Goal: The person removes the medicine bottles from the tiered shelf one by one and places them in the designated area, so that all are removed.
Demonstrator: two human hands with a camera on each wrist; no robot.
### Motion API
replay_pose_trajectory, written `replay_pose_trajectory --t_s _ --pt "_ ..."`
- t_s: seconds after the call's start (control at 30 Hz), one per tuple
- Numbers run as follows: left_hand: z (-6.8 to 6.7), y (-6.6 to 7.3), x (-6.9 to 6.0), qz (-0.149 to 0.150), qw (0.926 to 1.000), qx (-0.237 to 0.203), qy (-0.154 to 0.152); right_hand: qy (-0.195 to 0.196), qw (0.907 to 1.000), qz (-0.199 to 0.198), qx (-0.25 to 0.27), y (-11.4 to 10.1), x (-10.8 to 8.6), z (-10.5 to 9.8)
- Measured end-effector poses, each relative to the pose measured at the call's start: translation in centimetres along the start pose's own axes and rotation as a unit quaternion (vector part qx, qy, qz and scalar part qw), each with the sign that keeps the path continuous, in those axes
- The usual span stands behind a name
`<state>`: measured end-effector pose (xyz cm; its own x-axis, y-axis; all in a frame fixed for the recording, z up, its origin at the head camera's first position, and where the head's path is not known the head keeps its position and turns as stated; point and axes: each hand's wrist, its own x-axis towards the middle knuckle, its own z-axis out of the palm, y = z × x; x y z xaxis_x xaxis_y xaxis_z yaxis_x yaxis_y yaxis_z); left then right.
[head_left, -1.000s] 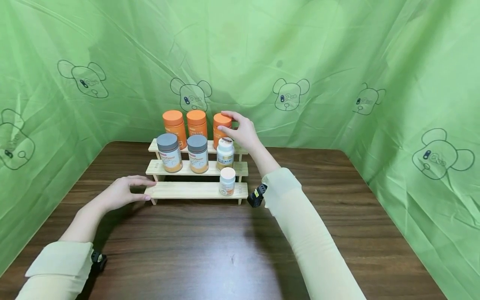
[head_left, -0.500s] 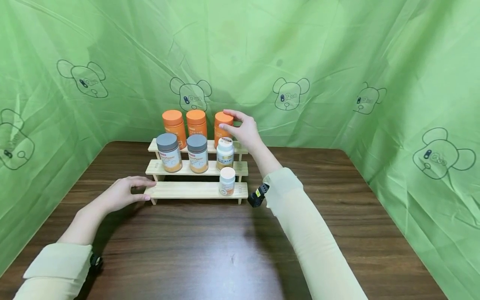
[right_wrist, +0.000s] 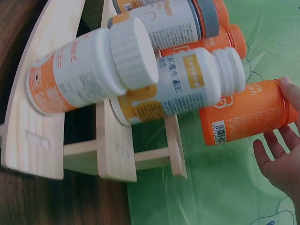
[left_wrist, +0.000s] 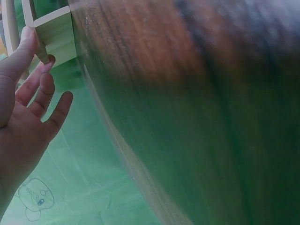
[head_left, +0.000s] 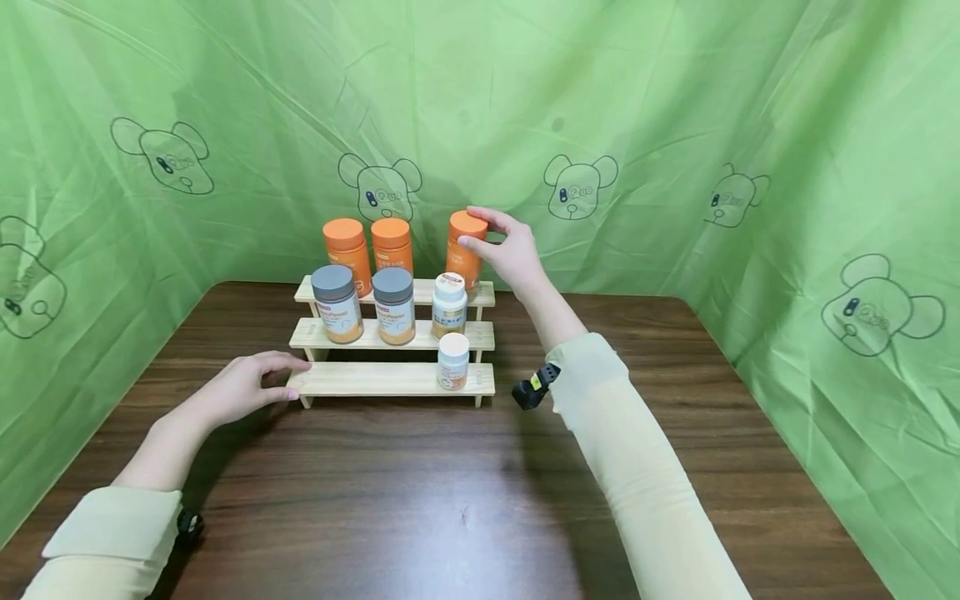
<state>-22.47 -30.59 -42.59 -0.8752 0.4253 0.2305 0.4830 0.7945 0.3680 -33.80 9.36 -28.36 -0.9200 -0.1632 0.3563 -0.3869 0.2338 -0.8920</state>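
A three-step wooden display rack carries several supplement bottles. My left hand pinches the left end of its lowest board between thumb and fingers, which also shows in the left wrist view. My right hand grips an orange bottle by its lid, over the right end of the top step. In the right wrist view that orange bottle is held slightly off the board. Two other orange bottles stand at the top left. The middle step bears two grey-lidded jars and a white-capped bottle.
A small white bottle stands at the right of the lowest step. The rack sits on a dark wood table. Green cloth with bear drawings hangs behind and at both sides.
My right hand has lifted the orange bottle a little and carried it to the right, away from the other two. The left hand stays at the rack's end.
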Motion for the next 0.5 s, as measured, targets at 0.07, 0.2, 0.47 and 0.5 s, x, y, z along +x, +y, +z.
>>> replay_pose_trajectory --t_s 0.07,0.2,0.47,0.5 --pt "0.0 -0.1 0.0 -0.004 1.0000 0.004 -0.002 0.002 1.0000 -0.007 0.000 0.0 -0.1 -0.4" --pt "-0.2 -0.2 0.0 -0.009 0.9999 0.005 -0.010 0.006 0.9998 -0.017 -0.006 0.1 -0.1 -1.5" --pt "-0.4 0.1 0.1 -0.026 0.9993 -0.002 -0.027 0.012 0.9993 -0.027 -0.023 0.3 -0.3 -3.7" --pt "-0.4 0.2 0.1 -0.029 0.9992 -0.005 -0.028 0.011 0.9993 -0.027 -0.024 0.3 -0.3 -4.0"
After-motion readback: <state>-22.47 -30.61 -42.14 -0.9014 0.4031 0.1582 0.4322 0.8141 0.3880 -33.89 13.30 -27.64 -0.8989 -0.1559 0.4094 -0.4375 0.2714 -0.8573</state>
